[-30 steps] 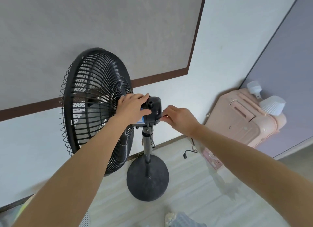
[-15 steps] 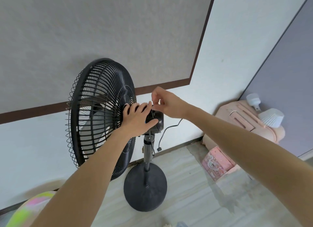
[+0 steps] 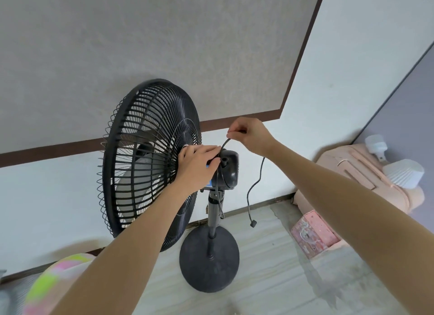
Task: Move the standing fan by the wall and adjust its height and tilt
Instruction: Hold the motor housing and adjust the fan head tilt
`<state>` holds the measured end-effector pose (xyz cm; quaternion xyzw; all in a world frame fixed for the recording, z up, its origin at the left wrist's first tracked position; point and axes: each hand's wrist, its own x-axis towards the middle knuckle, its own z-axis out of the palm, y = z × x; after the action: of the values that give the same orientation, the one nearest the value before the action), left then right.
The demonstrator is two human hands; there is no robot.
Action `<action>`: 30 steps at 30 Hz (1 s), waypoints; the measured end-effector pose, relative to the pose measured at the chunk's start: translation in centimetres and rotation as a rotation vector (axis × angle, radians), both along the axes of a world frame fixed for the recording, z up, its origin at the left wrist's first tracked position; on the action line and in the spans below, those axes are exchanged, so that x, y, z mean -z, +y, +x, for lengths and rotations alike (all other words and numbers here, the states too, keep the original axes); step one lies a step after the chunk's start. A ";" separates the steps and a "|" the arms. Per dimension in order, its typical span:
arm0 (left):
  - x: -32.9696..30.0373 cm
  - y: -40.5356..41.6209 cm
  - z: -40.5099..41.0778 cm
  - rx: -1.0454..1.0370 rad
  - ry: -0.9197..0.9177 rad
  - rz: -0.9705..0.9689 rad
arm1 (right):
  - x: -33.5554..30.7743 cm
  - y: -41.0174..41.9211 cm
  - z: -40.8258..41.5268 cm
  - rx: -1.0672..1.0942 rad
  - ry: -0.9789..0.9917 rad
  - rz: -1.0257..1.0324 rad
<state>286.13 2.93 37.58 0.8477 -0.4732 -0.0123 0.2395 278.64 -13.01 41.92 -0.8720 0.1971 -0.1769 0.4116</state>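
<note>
Fan (image 3: 150, 164) stands on its round base (image 3: 209, 259) on the floor, just beside the wall. Left hand (image 3: 197, 165) is wrapped around the motor housing (image 3: 226, 171) behind the grille. Right hand (image 3: 249, 136) pinches the black power cord (image 3: 254, 187) above it, plug (image 3: 253, 224) dangling free.

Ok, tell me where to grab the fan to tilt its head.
Grip the motor housing behind the grille, coming from above and behind. It is compact, sits right over the pole's pivot, and the left hand already rests there; the thin grille wires could bend.
</note>
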 end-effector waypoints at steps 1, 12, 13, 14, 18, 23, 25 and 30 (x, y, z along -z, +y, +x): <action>0.1 0.0 -0.1 -0.004 -0.016 -0.008 | 0.5 -0.1 0.5 0.005 -0.012 0.030; 0.5 -0.3 -0.4 -0.001 -0.040 0.121 | 9.3 -1.3 1.6 0.168 -0.125 0.781; 0.5 -0.3 -0.5 0.004 -0.083 0.134 | 9.5 -1.0 1.8 0.175 -0.132 0.845; 0.8 -0.3 -0.7 0.006 -0.146 0.148 | 9.7 -0.7 1.9 0.185 -0.136 0.893; 1.5 -0.1 -1.0 -0.027 -0.236 0.111 | 11.5 0.6 0.8 0.187 -0.122 0.924; 2.1 0.3 -0.4 0.002 -0.301 0.058 | 13.3 1.6 -2.3 0.123 -0.081 0.924; 2.1 0.3 -0.4 0.001 -0.287 0.064 | 13.2 1.6 -3.1 0.040 -0.036 1.012; 2.0 0.2 -0.5 0.008 -0.291 0.094 | 12.3 1.1 -3.9 0.014 -0.015 1.259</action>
<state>285.60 3.13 35.54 0.8490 -0.5051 0.0877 0.1284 274.70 -11.89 29.61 -0.4598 0.2662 -0.0355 0.8464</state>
